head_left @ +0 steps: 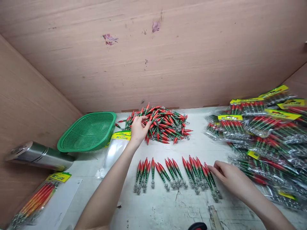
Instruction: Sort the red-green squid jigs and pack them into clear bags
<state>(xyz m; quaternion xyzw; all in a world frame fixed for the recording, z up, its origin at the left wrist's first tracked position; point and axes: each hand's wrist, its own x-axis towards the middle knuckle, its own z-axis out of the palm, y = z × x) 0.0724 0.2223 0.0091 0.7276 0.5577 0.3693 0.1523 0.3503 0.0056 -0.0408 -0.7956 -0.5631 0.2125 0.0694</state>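
Observation:
At the left side of a heap of red-and-green squid lures (165, 126), my left hand (139, 129) has its thumb and fingers closed on a lure, which they mostly cover. My right hand (227, 175) pinches the red tip of a squid lure (211, 179) at the right end of a row. That row of several lures (172, 171) lies in loose groups, red tips away from me and metal hooks towards me. Clear bags with yellow header cards (120, 140) lie beneath and beside my left forearm.
A green plastic basket (88, 132) and a steel flask (40, 156) stand at left. A packet of orange-red lures (40, 198) lies on white paper (67, 198). Packed lures (261, 134) pile up at right. A dark handle (198, 226) shows at the front edge. Board walls (153, 64) enclose the table.

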